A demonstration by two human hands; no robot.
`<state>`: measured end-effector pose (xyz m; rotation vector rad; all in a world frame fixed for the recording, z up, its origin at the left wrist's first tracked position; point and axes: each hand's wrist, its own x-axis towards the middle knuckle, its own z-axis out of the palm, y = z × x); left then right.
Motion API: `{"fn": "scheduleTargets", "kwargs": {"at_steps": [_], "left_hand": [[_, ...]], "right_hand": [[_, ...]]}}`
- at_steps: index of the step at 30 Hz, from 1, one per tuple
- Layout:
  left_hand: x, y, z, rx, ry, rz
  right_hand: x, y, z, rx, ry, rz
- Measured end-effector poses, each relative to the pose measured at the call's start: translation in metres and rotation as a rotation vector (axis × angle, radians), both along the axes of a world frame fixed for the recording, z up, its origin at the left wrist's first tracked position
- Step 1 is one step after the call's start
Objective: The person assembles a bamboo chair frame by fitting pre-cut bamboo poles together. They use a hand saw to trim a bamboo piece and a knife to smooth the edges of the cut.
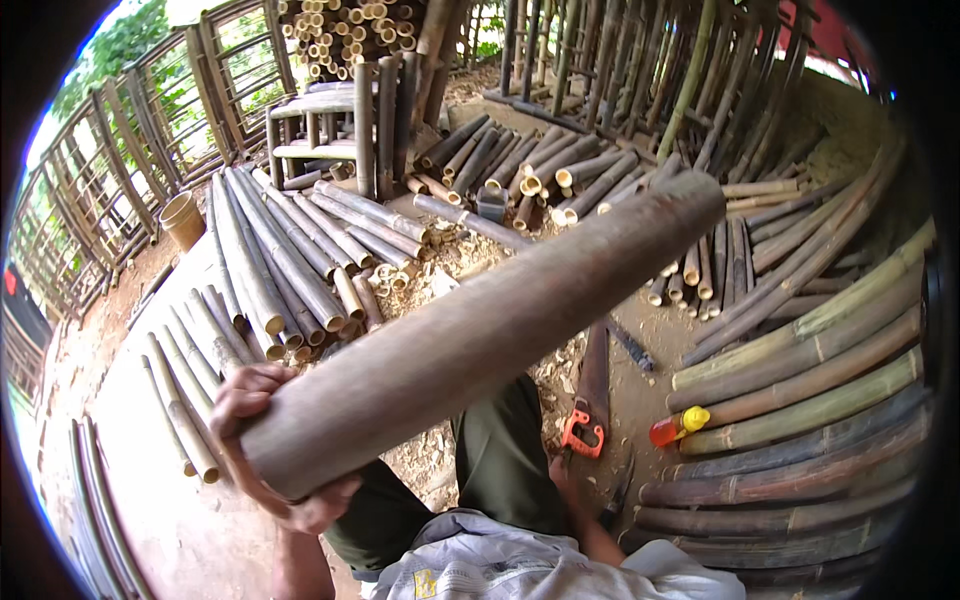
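Up close, our left hand (pixel 268 450) wraps the near end of a thick bamboo pole (pixel 480 335) held slanting above the ground; our right hand (pixel 570 490) reaches low beside the handsaw (pixel 590 400), its grip unclear. A tan bucket (pixel 183 218) stands far left, contents hidden.

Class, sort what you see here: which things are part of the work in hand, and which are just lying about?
In use:
left hand
bamboo pole
right hand
handsaw

Lying about:
bamboo stacks
green poles
orange bottle
bamboo stool
bamboo cup
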<state>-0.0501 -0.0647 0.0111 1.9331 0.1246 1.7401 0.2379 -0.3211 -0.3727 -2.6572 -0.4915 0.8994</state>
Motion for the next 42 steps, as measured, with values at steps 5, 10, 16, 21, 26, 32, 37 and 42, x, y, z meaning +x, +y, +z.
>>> {"fn": "scheduleTargets", "kwargs": {"at_steps": [5,10,16,21,26,32,37,42], "left_hand": [[-0.003,-0.025,-0.02,0.019,0.052,-0.037],[0.007,-0.056,-0.049,-0.002,-0.163,-0.177],[0.005,-0.09,-0.07,0.043,-0.031,-0.286],[0.011,-0.073,-0.057,-0.048,-0.096,-0.293],[0.006,-0.059,-0.043,-0.06,-0.11,-0.189],[-0.021,-0.06,-0.043,-0.049,0.013,-0.318],[-0.015,-0.074,-0.047,-0.035,0.04,-0.293],[-0.013,-0.074,-0.048,-0.037,0.026,-0.252]], "right_hand": [[-0.008,-0.068,0.035,0.479,-0.134,-0.217],[-0.058,-0.126,0.2,1.106,-0.275,-0.344],[-0.126,-0.083,0.368,1.441,-0.667,-0.187],[-0.178,-0.044,0.437,0.932,-0.892,-0.107],[-0.18,-0.014,0.388,0.997,-0.855,0.376],[-0.175,-0.043,0.395,1.017,-0.456,0.355],[-0.181,-0.033,0.382,0.952,-0.947,0.45],[-0.186,-0.045,0.37,0.932,-0.753,0.435]]}}
